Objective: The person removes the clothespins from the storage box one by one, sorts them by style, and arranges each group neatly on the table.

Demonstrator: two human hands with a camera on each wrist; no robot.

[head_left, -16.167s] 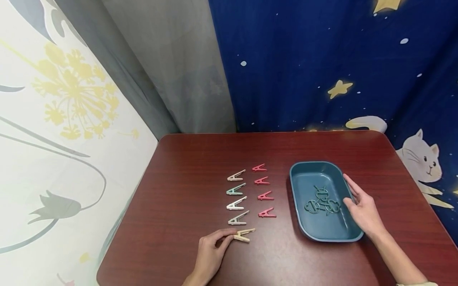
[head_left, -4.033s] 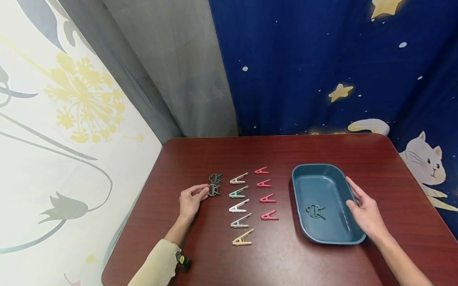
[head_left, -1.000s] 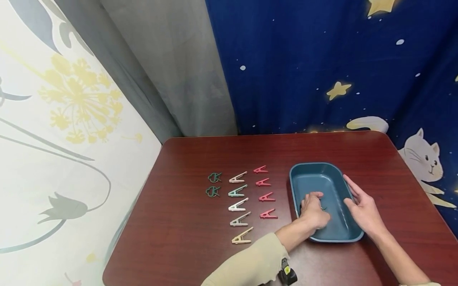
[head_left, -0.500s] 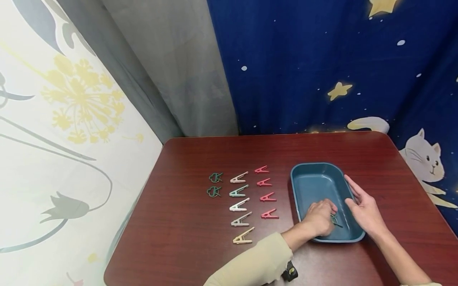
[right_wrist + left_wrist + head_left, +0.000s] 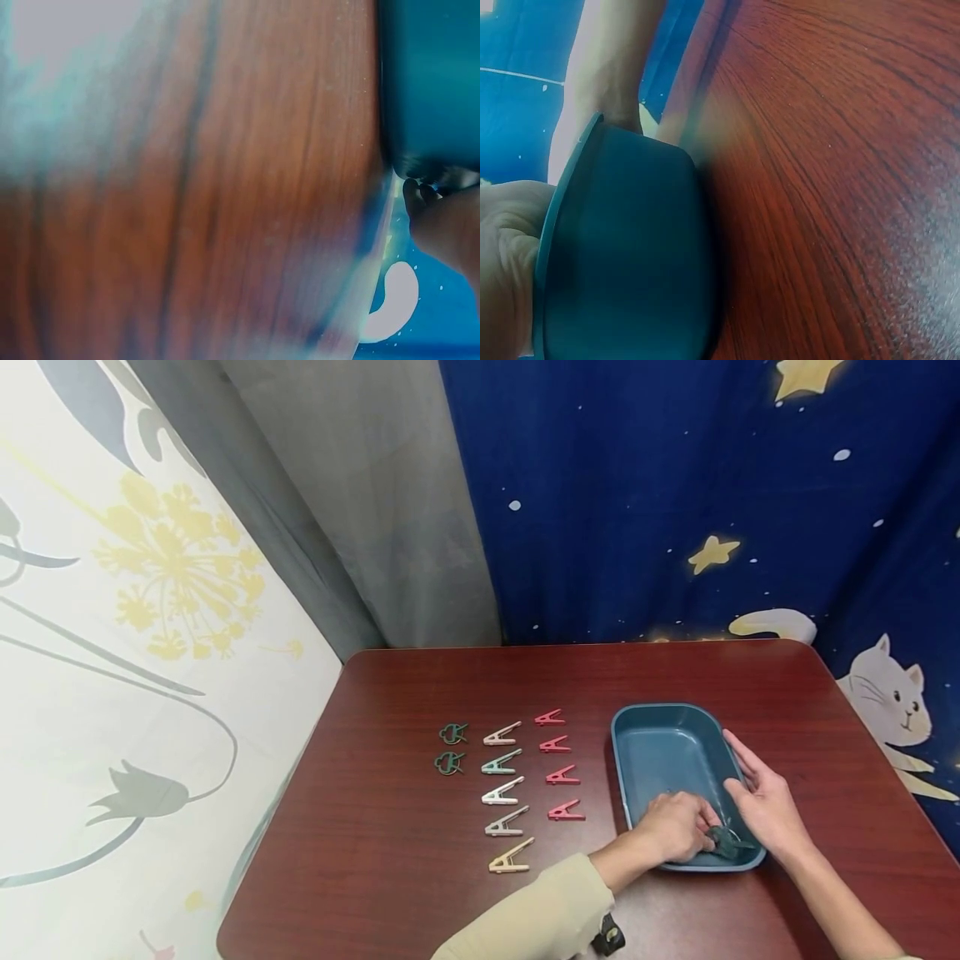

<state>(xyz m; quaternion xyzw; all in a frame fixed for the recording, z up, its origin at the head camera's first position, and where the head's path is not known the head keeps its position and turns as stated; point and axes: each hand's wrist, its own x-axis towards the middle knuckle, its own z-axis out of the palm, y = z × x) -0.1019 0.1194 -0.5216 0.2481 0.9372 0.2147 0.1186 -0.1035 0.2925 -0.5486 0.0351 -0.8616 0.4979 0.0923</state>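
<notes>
My left hand (image 5: 675,827) reaches into the blue-green tray (image 5: 652,727) and pinches a dark green outline-shaped clip (image 5: 726,843) near the tray's front right corner; the clip is blurred. The right hand (image 5: 768,802) grips the tray's right side, its thumb over the rim and fingers outside. Two similar green clips (image 5: 452,733) lie in a column at the left. Beside them runs a column of pale clothespins, with a yellow clothespin (image 5: 511,857) nearest me, then a column of red clothespins (image 5: 561,775). In the left wrist view the tray wall (image 5: 630,247) covers the left fingertips.
The dark red wooden table (image 5: 360,827) has a far edge along a blue star-patterned curtain (image 5: 637,527) and a grey curtain (image 5: 375,510). A white patterned wall (image 5: 135,718) borders its left side.
Three green clips were in the tray earlier; two now lie on the table in a column. Over the last second my left hand has shifted right and nearer inside the tray with the third clip.
</notes>
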